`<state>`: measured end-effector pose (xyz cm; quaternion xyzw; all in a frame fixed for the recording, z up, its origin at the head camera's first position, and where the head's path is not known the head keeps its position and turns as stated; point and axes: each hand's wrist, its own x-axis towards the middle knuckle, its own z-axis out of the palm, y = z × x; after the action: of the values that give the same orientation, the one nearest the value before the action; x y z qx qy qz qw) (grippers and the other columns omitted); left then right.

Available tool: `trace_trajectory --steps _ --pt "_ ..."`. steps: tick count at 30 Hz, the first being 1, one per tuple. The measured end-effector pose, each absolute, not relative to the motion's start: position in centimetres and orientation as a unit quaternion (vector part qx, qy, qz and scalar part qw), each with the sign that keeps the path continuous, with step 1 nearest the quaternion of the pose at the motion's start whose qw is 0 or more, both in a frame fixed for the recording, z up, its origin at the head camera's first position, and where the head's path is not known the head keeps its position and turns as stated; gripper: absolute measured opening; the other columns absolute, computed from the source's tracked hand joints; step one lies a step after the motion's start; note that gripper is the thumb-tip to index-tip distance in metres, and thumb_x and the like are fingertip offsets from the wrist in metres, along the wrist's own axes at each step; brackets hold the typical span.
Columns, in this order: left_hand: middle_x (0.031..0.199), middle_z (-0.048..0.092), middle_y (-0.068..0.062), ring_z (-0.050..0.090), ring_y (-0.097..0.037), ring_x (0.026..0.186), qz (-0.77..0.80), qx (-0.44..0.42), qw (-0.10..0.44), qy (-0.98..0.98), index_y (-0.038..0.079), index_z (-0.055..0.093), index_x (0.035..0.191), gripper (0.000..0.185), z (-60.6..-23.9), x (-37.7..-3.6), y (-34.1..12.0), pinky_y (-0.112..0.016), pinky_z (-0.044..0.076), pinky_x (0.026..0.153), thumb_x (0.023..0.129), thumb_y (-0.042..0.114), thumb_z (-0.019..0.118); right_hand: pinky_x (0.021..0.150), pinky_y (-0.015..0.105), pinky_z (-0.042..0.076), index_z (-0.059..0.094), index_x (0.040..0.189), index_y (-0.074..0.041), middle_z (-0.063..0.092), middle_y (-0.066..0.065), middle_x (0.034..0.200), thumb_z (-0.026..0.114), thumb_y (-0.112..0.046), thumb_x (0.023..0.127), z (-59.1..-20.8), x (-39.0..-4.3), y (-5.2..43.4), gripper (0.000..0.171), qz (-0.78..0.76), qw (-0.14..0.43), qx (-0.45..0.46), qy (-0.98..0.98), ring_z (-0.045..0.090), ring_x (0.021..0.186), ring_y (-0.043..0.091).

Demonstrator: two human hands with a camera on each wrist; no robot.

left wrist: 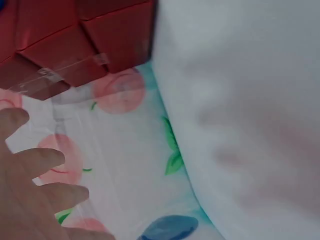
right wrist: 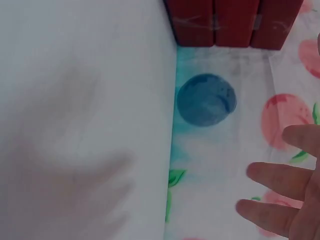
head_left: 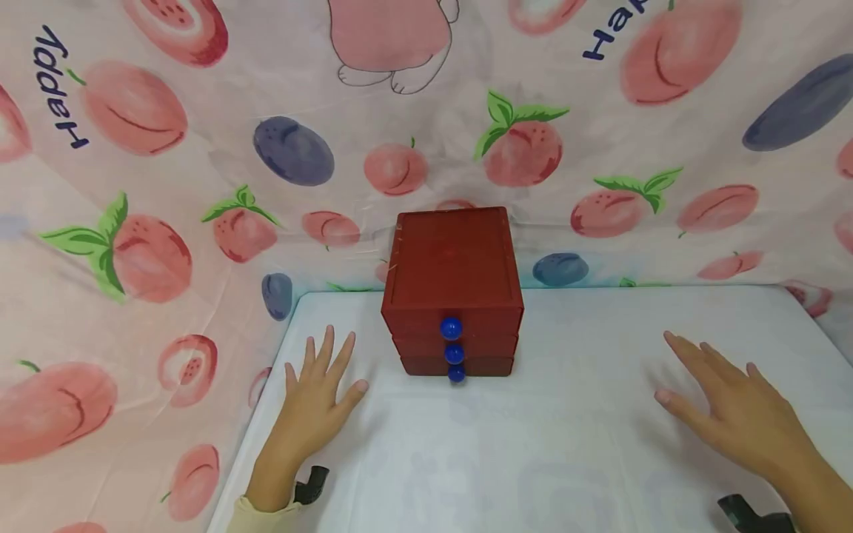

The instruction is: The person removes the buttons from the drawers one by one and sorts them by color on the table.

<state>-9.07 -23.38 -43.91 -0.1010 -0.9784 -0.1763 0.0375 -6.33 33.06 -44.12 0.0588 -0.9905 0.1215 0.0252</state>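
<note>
A small dark red chest of three drawers [head_left: 453, 289] stands at the back middle of the white table [head_left: 533, 444], each drawer shut and carrying a round blue knob [head_left: 451, 327]. My left hand [head_left: 320, 400] lies flat on the table to the left of the chest, fingers spread, holding nothing. Off to the right, my right hand [head_left: 726, 403] hovers or rests palm down with straight fingers, also empty. The left wrist view shows the chest's side [left wrist: 75, 45] and my fingertips [left wrist: 45, 162]. In the right wrist view the chest [right wrist: 230, 22] sits at the top, with my fingers [right wrist: 275, 177] at the lower right.
A pink cloth printed with peaches and plums [head_left: 166, 185] walls in the table at the back and left. The table's left edge [head_left: 266, 400] runs just beside my left hand. A dark wrist strap [head_left: 312, 485] shows at each wrist.
</note>
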Motion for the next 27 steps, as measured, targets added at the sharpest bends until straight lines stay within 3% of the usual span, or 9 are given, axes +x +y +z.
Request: trace_trajectory --steps 3,7,9,13,15,20,27 --pt "0.171 0.017 -0.010 0.016 -0.045 0.156 -0.237 -0.116 0.071 -0.962 0.029 0.022 0.164 0.069 -43.3 -9.2 -23.3 -0.082 0.014 0.113 0.104 0.044 0.052 0.099 0.077 0.037 0.030 0.162 -0.028 0.057 0.029 0.141 0.068 -0.052 0.094 -43.5 -6.0 32.4 0.081 0.142 0.047 0.087 -0.985 0.056 0.121 0.052" --pt "0.166 0.033 -0.008 0.034 -0.035 0.152 -0.303 -0.137 0.134 -0.934 0.020 0.033 0.161 0.059 -42.4 -9.6 -22.8 -0.065 0.030 0.118 0.106 0.029 0.051 0.080 0.069 0.051 0.042 0.157 -0.027 0.066 0.018 0.136 0.069 -0.046 0.095 -42.6 -5.8 31.0 0.069 0.163 0.051 0.112 -0.979 0.065 0.112 0.046" --pt "0.161 0.043 -0.008 0.043 -0.031 0.148 -0.331 -0.136 0.163 -0.920 0.018 0.039 0.159 0.054 -42.0 -9.9 -22.5 -0.058 0.037 0.117 0.107 0.026 0.051 0.080 0.065 0.054 0.047 0.154 -0.026 0.069 0.011 0.133 0.068 -0.043 0.096 -42.1 -5.8 30.1 0.063 0.183 0.052 0.122 -0.974 0.067 0.112 0.042" --pt "0.149 0.056 -0.007 0.056 -0.027 0.135 -0.390 -0.128 0.211 -0.887 0.016 0.049 0.152 0.046 -41.2 -10.7 -21.7 -0.056 0.050 0.106 0.106 0.017 0.050 0.075 0.047 0.060 0.059 0.144 -0.023 0.075 -0.001 0.122 0.070 -0.036 0.097 -41.1 -5.9 27.9 0.050 0.220 0.071 0.146 -0.962 0.071 0.106 0.031" --pt "0.145 0.059 -0.006 0.061 -0.027 0.130 -0.417 -0.132 0.227 -0.870 0.015 0.052 0.150 0.044 -40.7 -11.1 -21.2 -0.044 0.056 0.101 0.106 0.014 0.049 0.075 0.040 0.061 0.062 0.139 -0.024 0.076 -0.005 0.119 0.070 -0.034 0.097 -40.6 -5.9 26.7 0.043 0.238 0.077 0.156 -0.956 0.072 0.105 0.023" --pt "0.145 0.059 -0.006 0.062 -0.029 0.129 -0.490 -0.147 0.231 -0.828 0.010 0.053 0.148 0.041 -39.8 -12.0 -19.8 -0.012 0.049 0.099 0.108 0.010 0.045 0.068 0.024 0.057 0.068 0.129 -0.028 0.077 -0.014 0.108 0.069 -0.021 0.098 -39.6 -6.2 23.9 0.032 0.315 0.095 0.188 -0.926 0.070 0.093 0.002" --pt "0.151 0.053 -0.002 0.056 -0.026 0.137 -0.556 -0.135 0.186 -0.798 0.011 0.050 0.150 0.041 -38.7 -13.0 -17.7 -0.031 0.053 0.104 0.110 0.018 0.043 0.068 0.024 0.058 0.070 0.123 -0.028 0.076 -0.019 0.100 0.064 -0.022 0.102 -38.6 -7.0 20.0 0.023 0.401 0.038 0.202 -0.893 0.070 0.084 -0.001"
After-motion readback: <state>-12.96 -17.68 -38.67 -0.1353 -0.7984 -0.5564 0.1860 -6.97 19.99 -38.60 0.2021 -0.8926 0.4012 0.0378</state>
